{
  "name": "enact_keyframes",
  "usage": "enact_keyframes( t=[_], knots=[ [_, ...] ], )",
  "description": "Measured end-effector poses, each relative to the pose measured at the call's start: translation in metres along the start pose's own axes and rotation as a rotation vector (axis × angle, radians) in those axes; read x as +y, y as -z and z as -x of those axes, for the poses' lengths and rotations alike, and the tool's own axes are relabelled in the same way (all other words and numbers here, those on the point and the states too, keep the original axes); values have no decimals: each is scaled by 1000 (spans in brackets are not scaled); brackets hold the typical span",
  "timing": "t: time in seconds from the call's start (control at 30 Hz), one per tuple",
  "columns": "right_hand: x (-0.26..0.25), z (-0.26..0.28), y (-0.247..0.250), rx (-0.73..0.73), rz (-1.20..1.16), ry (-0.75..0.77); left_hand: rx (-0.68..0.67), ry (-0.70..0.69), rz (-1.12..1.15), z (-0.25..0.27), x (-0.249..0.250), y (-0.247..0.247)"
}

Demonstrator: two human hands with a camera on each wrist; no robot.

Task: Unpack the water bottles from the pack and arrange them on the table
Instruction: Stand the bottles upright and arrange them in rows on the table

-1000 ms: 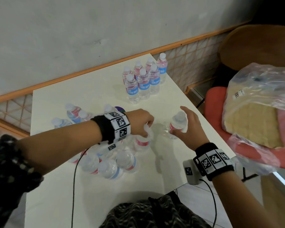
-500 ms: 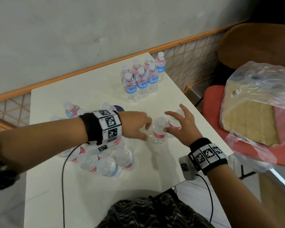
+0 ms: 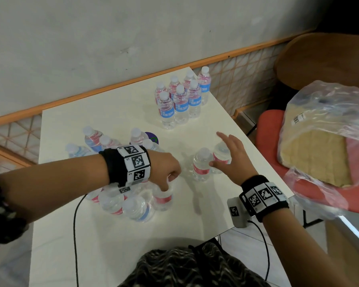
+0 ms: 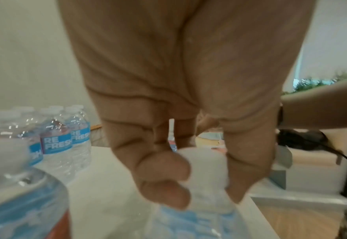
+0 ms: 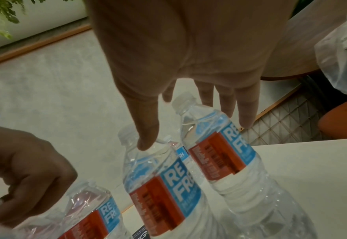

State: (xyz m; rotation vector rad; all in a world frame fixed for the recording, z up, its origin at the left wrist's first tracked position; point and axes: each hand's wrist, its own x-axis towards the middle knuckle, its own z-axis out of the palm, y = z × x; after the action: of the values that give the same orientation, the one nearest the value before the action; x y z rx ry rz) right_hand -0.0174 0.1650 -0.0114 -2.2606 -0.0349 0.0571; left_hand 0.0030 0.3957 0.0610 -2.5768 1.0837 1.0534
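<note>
Biggest risk here, as a judgement: a domino tumble. The two bottles point(image 3: 210, 162) at centre right of the head view are stood just beside each other and close to the table point(image 3: 112, 235) edge on that side, so a careless sweep of the right hand point(image 3: 230, 160) could knock one into the other and send it off the side. Same worry at lower centre, where the near cluster point(image 3: 131, 201) is packed tight and one bottle being yanked out could topple its neighbours. The caps look small and slick, so a slip from a top-only pinch can't be ruled out.

As for pose: the left hand point(image 3: 166, 172) is reached across from the left of the frame, knuckles up, fingers curled down, and the white cap point(image 4: 205, 165) of a bottle point(image 3: 163, 198) in that cluster is pinched between thumb and fingers, as seen in the left wrist view. The right hand is held flat and spread, fingers straight, hovering over the two upright bottles; the thumb seems to be touching the nearer one's shoulder, nothing gripped.

A finished group point(image 3: 181, 98) is stood at upper centre, well apart.
</note>
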Motion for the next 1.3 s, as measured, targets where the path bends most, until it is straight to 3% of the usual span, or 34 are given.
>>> enact_keyframes(
  t=[0.17, 0.3, 0.4, 0.5, 0.77, 0.93, 1.3],
  knots=[
    [11, 1, 3, 58, -154, -46, 259, 34, 152, -20, 8, 2],
    [16, 0, 7, -43, -210, -101, 372, 74, 287, -35, 13, 11],
    [21, -2, 5, -88, -242, -104, 357, 108, 350, -42, 19, 21],
    [30, -7, 4, -86, -210, -78, 298, 125, 220, -46, 23, 29],
    [40, -17, 5, -82, -245, -68, 428, 269, -58, -68, 43, 16],
    [47, -26, 15, -110, -215, -50, 444, 234, -74, -78, 44, 22],
    [84, -50, 62, -51, -261, -93, 551, 311, 47, -133, 48, 65]
  ],
)
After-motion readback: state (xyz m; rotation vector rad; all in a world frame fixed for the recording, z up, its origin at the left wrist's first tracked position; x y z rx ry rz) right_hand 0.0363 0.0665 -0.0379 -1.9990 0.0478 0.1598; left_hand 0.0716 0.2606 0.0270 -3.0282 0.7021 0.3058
